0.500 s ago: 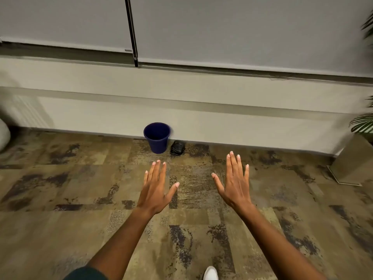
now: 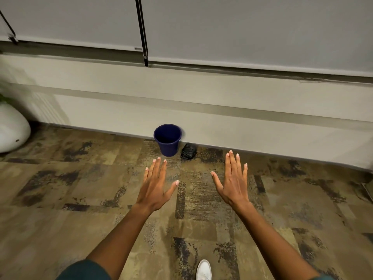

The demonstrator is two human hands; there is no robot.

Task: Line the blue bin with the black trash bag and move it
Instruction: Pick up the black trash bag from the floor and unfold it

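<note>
From the head camera, you have not begun the work itself: the bin stands unlined, its mouth dark and, as far as the view shows, with nothing inside, and the trash bag lies bundled on the floor. Everything is left to do, by my reading: reach the bin, pick up and shake out the bag, fit it inside and over the rim, then carry the bin elsewhere.

Your left hand is stretched out flat, palm down, fingers together and thumb splayed, holding nothing. Your right hand is the same, wide open and bare. Both hover in the air nearer you than the bin, well apart from it, the left roughly in line with it and the right off to its right.

The bin is a small, round, dark blue tub, wider at the lip than at the base, upright against the foot of the pale wall. The bag sits just beside the bin on its right, a crumpled, glossy black wad, folded small. A white shoe shows at the bottom edge, far nearer you than the bin, on the patterned carpet.
</note>
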